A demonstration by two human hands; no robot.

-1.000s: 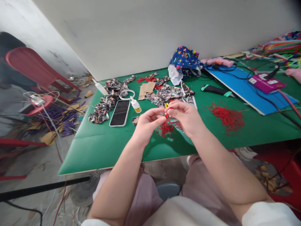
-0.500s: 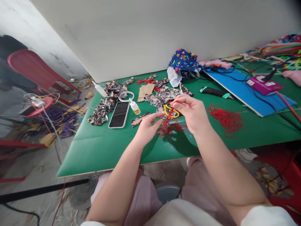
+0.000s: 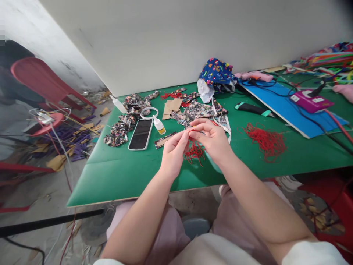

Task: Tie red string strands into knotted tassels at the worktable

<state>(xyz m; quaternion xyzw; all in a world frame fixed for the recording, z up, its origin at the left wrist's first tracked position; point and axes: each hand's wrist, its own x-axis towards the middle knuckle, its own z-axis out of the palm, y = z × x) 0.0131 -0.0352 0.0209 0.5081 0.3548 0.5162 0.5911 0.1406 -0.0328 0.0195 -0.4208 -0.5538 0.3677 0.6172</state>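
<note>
Over the green table (image 3: 110,173), my left hand (image 3: 174,150) and my right hand (image 3: 211,139) meet fingertip to fingertip. Both are closed in a pinch on red string, of which a small bit shows between the fingers. A loose tangle of red string (image 3: 194,154) lies just beneath them. My right hand covers most of the yellow-handled scissors. To the left of my hands are a cardboard strip with patterned fabric (image 3: 164,140), a small glue bottle (image 3: 159,126) and a phone (image 3: 140,134). A second red string pile (image 3: 266,142) lies to the right.
Behind my hands lie patterned fabric scraps (image 3: 202,110), cardboard pieces (image 3: 171,107) and a white ring (image 3: 149,113). A utility knife (image 3: 253,109), a blue board (image 3: 286,106) with cables and a purple box (image 3: 311,101) are at right. A blue printed cloth (image 3: 216,73) rests against the wall.
My left hand has risen to meet my right hand, which has shifted left and slightly down. Both now pinch together at the red string. The scissors have become mostly hidden.
</note>
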